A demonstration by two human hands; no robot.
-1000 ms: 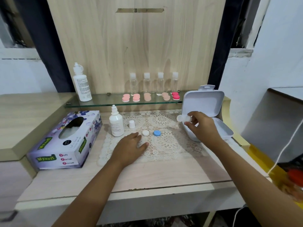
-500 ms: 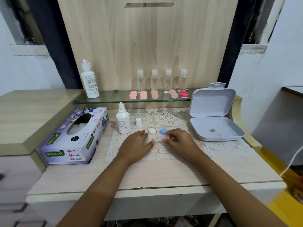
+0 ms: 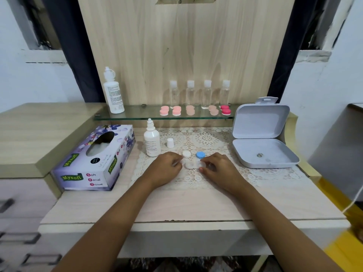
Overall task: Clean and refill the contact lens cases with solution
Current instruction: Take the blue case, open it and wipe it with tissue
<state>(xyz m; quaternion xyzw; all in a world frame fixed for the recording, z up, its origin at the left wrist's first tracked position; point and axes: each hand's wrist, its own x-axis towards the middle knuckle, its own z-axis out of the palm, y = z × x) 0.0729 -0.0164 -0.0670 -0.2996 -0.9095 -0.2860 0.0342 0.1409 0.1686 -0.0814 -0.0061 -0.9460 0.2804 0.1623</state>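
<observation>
Pinning it flat matters here. The uncapped white plastic solution bottle [image 3: 152, 142] stands just left of the left hand [image 3: 166, 169], whose curled fingertips pinch the left end of the clear twin-well lens case [image 3: 191, 165] on the lace mat [image 3: 206, 139]. The right hand [image 3: 221, 170] pinches the right well. Best to keep the case level with one hand pinning it, so neither open well tips.

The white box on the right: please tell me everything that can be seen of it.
The white box looks like matte plastic with rounded corners. It lies open on the lace mat, its hinged lid standing nearly upright with a hang tab on top. One small round object lies in the base. The left hand and right hand are at the lens case, not touching the box.
</observation>
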